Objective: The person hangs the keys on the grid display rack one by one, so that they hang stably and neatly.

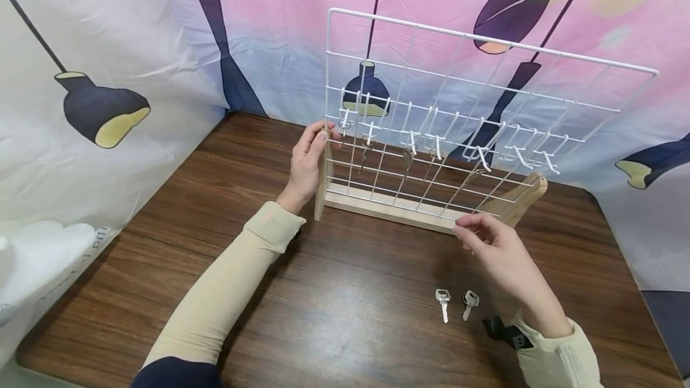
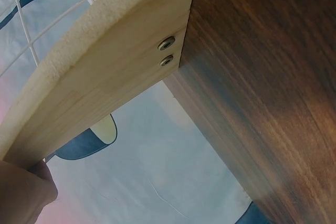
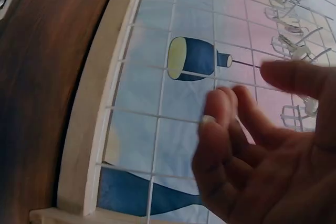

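A white wire grid rack stands on a wooden base bar between two wooden side posts. My left hand grips the left side post, thumb in front; the left wrist view shows that post close up. Keys hang from several white hooks on the grid. The two rightmost hooks carry no key. In front of the rack's lower right part is my right hand, fingers loosely bent. Nothing shows between its thumb and fingers in the right wrist view.
Two loose keys lie on the brown wooden table: one key and, just to its right, another key. A patterned cloth hangs behind. White plastic wrapping is at the left edge.
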`<state>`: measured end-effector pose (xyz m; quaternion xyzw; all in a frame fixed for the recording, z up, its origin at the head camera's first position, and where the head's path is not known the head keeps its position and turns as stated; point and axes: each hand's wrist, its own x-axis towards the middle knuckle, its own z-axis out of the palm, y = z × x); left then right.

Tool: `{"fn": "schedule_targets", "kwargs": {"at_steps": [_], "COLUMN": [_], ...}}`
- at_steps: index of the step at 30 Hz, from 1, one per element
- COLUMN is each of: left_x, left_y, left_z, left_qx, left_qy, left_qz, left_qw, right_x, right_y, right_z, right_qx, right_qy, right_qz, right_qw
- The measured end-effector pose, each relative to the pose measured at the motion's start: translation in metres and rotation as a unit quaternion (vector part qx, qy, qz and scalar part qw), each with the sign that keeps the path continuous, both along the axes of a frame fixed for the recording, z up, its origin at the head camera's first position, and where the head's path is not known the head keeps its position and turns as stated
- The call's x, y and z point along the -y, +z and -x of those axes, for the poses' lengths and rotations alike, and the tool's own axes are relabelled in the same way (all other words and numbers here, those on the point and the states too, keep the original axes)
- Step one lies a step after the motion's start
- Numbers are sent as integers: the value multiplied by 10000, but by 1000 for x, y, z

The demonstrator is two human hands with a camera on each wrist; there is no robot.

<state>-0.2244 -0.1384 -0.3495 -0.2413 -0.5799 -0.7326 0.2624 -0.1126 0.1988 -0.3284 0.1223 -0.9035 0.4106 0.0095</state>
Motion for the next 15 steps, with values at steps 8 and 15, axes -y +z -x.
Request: {"fn": "schedule_targets", "kwargs": {"at_steps": [8, 15], "left_x": [-2, -1], "left_y": [-1, 0], "left_z": [0, 1], "left_qx": [22, 39], "left_qy": [-4, 55], "left_qz": [31, 66], "left_qw": [10000, 10000], "right_x": [-3, -5], "right_y": [-21, -36], "right_z": [-6, -10], "right_qx": [562, 378], "right_qy": [753, 1428], "right_qz": [-965, -1962], "right_qw": [9909, 9694]}}
